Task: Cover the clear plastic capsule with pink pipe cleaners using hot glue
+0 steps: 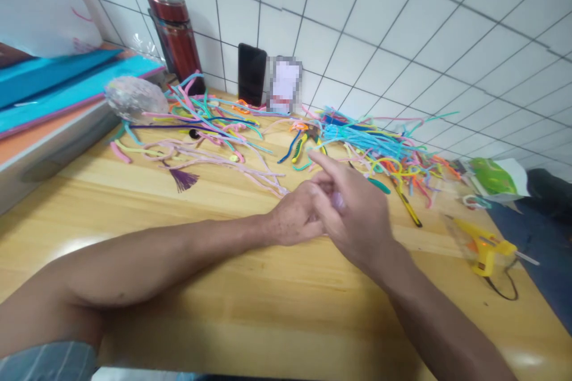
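My left hand (292, 217) and my right hand (360, 211) meet above the middle of the table. Between their closed fingers shows a small part of a lilac fuzzy piece (338, 201), which looks like pipe cleaner; most of it is hidden. The right index finger points out toward the wall. Beside the left hand, the ends of pale pink pipe cleaners (250, 168) come close to the knuckles. Just beyond the fingers lie yellow-and-black handled pliers (300, 149) and a dark blue pipe cleaner (289, 147).
A yellow glue gun (487, 247) and a yellow cutter knife (409, 205) lie at the right. Blue pipe cleaners (357, 137) heap along the wall. A red flask (175, 36), two phones (251, 74), a purple tassel (183, 180) and a box (58, 146) stand or lie further left.
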A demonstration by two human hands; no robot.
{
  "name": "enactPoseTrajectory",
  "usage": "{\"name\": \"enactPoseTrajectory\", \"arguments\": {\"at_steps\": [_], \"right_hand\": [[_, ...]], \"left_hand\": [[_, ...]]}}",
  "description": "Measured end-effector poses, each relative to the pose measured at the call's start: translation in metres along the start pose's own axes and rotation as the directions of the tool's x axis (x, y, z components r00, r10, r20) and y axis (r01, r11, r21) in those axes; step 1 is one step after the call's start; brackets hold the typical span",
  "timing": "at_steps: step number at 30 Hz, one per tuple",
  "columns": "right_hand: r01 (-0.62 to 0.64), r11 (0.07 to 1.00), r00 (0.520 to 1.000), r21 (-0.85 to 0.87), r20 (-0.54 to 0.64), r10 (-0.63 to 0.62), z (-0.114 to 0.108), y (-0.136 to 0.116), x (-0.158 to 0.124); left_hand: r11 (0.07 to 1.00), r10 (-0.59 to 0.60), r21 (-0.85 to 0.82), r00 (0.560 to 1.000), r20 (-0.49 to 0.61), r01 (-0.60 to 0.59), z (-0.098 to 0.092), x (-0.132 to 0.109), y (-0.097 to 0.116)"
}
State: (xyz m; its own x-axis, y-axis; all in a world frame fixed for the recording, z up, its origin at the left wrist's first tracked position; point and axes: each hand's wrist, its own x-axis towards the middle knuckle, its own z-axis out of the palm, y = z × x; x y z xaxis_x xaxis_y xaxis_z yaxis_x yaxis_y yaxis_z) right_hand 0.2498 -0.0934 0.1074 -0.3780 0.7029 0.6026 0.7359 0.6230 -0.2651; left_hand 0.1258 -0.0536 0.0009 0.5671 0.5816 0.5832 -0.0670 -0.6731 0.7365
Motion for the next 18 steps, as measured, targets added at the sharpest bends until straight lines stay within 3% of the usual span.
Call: {"name": "enactPoseTrajectory", "arguments": {"at_steps": [4, 8, 18], "right_hand": [[0.121, 0.99, 0.984, -0.073, -0.12, -0.129, -0.02, 0.019, -0.054], [0.139, 0.978, 0.983, -0.156, -0.099, -0.155, -0.014, 0.047, -0.093], [0.193, 0.969, 0.976, -0.158, -0.074, -0.206, 0.002, 0.056, -0.105]], "left_hand": [[0.994, 0.026, 0.111, 1.0, -0.016, -0.024, -0.006, -0.002, -0.001], [0.988, 0.057, 0.146, 0.998, -0.019, -0.054, -0.007, -0.006, -0.002], [0.985, 0.086, 0.152, 0.996, -0.001, -0.085, -0.006, -0.006, -0.005]]}}
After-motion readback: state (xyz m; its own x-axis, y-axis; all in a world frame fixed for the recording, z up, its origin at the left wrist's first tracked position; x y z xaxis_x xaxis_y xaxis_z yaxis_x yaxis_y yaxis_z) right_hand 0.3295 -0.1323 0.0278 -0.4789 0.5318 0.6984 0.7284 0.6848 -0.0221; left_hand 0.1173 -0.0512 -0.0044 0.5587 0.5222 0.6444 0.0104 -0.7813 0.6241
